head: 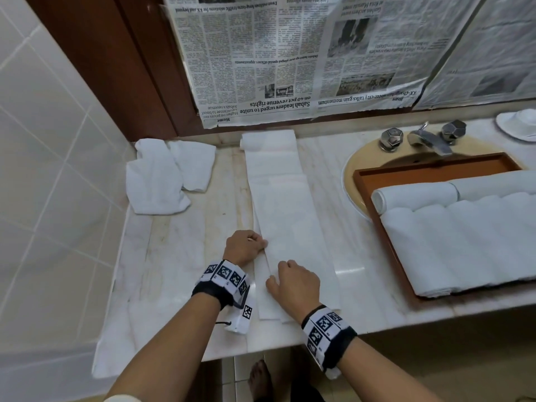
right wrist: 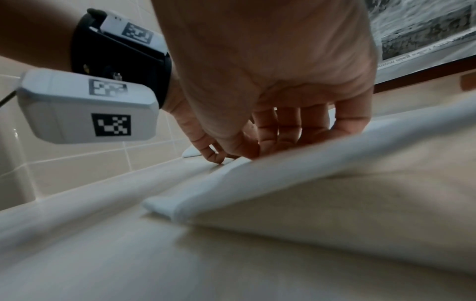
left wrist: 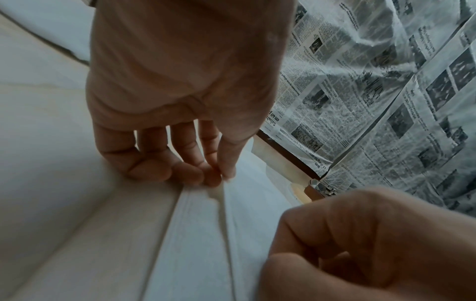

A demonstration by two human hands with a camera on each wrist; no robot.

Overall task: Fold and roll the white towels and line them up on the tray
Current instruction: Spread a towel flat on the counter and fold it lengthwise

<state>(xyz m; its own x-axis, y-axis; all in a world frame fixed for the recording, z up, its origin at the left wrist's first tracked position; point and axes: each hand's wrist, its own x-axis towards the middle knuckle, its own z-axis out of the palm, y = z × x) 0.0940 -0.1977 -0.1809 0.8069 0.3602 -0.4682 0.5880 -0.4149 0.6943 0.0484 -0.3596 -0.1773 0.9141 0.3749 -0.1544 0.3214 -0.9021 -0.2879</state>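
White towel (head: pixel 287 204) lay folded lengthwise on counter (head: pixel 174 250); L hand (head: pixel 245 246) & R hand (head: pixel 295 288) both pinched its left edge w/ curled fingers.

Marble counter (head: pixel 179 256): long folded towel strip (head: pixel 287 216) at centre; crumpled white towels (head: pixel 162 175) upper left; white dish (head: pixel 519 124) upper right; inset sink (head: pixel 362 161) at right.

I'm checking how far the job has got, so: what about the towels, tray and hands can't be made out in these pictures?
- Tray, head view: its right end runs off the frame edge, so the rolled towels cannot be counted.
- Right hand, head view: its fingertips curl under, hidden by its own back.
- Crumpled towels, head view: bunched together, number unclear.
- Long folded towel, right wrist view: near end blurred.
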